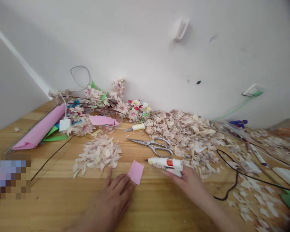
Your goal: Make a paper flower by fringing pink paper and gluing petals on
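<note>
Fingers spread, your left hand (pixel 111 201) lies flat on the wooden tabletop (pixel 50 164), its fingertips touching the lower left edge of a small pink paper square (pixel 135 172), probably to pin it against sliding. Farther left lie a pink paper roll (pixel 38 127) and, nearer, a loose heap of pale petals (pixel 98 156), apparently kept within easy reach. Just above the square rest steel scissors (pixel 149 146), blades pointing left. Your right hand (pixel 186 182) has its fingers curled together, clamped around a white hot glue gun (pixel 165 164), whose nozzle aims left, just apart from the square, seemingly held ready near the paper. Beyond, a black cable (pixel 236 180) trails across the tabletop.
</note>
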Demonstrator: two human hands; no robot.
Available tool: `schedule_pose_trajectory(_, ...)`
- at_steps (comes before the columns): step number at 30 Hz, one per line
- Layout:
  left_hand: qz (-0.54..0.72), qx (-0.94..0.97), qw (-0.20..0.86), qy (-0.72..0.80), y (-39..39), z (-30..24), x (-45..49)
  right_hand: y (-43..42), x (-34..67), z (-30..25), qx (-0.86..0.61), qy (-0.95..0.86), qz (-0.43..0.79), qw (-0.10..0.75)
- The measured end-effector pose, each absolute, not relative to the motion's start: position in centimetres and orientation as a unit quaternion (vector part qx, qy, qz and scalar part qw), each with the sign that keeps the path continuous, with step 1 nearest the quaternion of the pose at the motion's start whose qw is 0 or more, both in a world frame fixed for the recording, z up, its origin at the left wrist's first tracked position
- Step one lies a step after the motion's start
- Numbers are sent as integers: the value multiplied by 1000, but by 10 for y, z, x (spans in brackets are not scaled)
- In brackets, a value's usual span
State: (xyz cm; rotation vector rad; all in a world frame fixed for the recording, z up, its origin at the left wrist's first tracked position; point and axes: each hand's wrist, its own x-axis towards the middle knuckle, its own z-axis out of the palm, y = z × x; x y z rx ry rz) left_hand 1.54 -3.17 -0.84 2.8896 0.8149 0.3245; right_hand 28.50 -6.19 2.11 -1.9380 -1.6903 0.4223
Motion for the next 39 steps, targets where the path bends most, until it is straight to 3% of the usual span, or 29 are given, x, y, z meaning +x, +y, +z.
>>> schedule_pose_trajectory(6, 89, 954, 65, 277, -33, 0, 20, -48, 284, -18, -721, -567, 185, 354)
schedule_pose_trajectory(15, 142, 948, 88, 271, -33, 4, 16, -44, 274, -21, -717, -573, 148, 369)
schedule_pose_trajectory(17, 176, 935, 111, 287, -32, 3, 13, -49, 275, -15, -710, -556, 98, 421)
schedule_pose_trajectory(21, 209, 911, 160, 318, -27, 1, 11, -65, 270, 8, -614, -575, -116, 527)
schedule_pose_trajectory(23, 207, 907, 180, 321, -26, 0, 12, -72, 259, 20, -563, -668, -109, 474)
schedule_pose_trajectory(26, 199, 905, 197, 321, -24, -1, 15, -74, 237, 27, -532, -803, 11, 268)
schedule_pose_trajectory(28, 197, 903, 202, 323, -24, -1, 17, -71, 225, 25, -526, -828, 44, 192)
schedule_pose_trajectory(32, 199, 902, 206, 323, -22, -1, 19, -63, 213, 13, -525, -835, 69, 152)
schedule_pose_trajectory(39, 202, 901, 192, 333, -19, 0, 21, -60, 212, -1, -509, -844, 43, 165)
